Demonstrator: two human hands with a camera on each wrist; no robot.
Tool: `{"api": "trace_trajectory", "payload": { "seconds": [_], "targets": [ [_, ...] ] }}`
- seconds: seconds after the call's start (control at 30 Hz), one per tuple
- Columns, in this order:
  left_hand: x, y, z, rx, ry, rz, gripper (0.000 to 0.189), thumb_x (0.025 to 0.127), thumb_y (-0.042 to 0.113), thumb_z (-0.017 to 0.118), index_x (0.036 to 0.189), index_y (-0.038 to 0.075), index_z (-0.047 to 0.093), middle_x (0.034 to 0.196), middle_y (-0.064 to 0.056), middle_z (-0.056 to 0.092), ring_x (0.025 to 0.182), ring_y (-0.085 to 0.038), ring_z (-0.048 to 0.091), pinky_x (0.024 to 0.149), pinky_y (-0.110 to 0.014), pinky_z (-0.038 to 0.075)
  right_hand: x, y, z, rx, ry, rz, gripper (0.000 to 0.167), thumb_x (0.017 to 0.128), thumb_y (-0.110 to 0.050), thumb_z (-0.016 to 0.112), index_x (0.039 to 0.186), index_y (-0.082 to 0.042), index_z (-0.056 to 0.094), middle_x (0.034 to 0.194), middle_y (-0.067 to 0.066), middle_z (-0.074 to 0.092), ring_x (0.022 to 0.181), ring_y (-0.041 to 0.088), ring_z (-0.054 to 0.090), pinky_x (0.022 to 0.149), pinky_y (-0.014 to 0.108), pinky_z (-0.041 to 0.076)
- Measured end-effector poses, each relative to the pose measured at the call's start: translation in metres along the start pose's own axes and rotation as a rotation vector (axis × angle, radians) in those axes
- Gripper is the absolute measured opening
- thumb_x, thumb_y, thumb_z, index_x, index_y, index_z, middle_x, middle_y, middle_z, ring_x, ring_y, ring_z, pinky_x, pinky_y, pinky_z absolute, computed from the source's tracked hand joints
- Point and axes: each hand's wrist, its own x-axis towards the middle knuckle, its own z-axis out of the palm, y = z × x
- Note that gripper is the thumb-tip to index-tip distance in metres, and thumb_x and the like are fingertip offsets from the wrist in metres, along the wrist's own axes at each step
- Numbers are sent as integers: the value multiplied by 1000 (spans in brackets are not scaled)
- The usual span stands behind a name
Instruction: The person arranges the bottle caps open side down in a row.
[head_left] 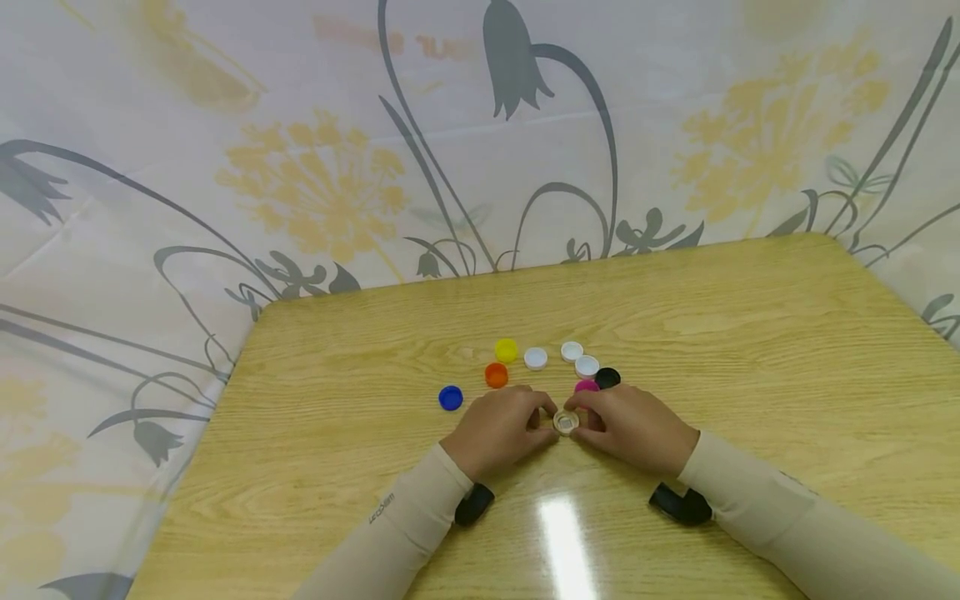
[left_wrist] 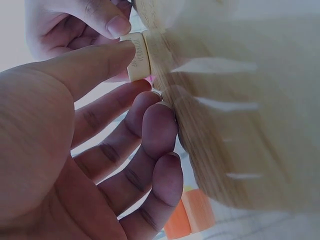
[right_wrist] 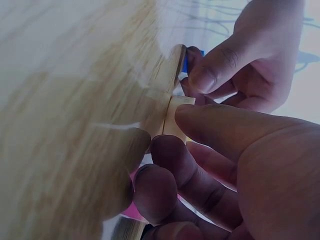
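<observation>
A cream bottle cap point(head_left: 566, 422) lies on the wood-grain table point(head_left: 337, 475), its hollow side up, directly between the person's two hands. The left hand point(head_left: 501, 427) has it at its left edge, the index finger on the far side and the thumb on the near side, with only the cap's width between them. The right hand point(head_left: 637, 423) pinches the right edge in the same way, so the cap sits at the tips of both grips rather than in either palm. In the left wrist view the left thumb rests against the cap's side wall, which bears small printed characters; that hand's other fingers are bent and spread along the table. The right wrist view shows the right thumb on the wall as well.

Just beyond the right hand's fingers is a magenta cap point(head_left: 587, 386), partly hidden, with a black cap point(head_left: 607, 378) just beside it on the right. Farther off stand two white caps point(head_left: 587, 366) side by side, and a third white cap point(head_left: 536, 358) to their left. A yellow cap point(head_left: 506, 350) and a nearer orange cap point(head_left: 497, 375) lie beyond the left hand; a blue cap point(head_left: 451, 397) is farther left.
</observation>
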Motion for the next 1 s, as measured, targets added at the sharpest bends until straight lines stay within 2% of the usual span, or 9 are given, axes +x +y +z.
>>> {"api": "trace_trajectory", "payload": {
  "seconds": [0.8,0.9,1.0],
  "targets": [
    [-1,1,-1,1,-16,11,23,94,36,70,108,18,71,74,12,54,65,-2,48,57,-17,40,-1,0,4,27,18,-29,27,88,-18,77,109,-4,70,69,-15,55,61,-6,45,59,18,44],
    [-1,1,-3,-38,-17,9,23,95,33,69,110,17,71,76,13,59,66,0,51,59,-17,42,-1,-1,2,16,52,-41,26,87,-19,78,108,-6,70,73,-14,59,64,-5,49,62,20,47],
    [-2,0,-8,-91,-3,-1,24,96,31,69,115,16,70,83,13,67,70,1,57,63,-16,46,0,-3,0,-11,133,-73,25,86,-19,80,106,-8,71,82,-10,67,70,-1,57,65,22,51]
  ]
}}
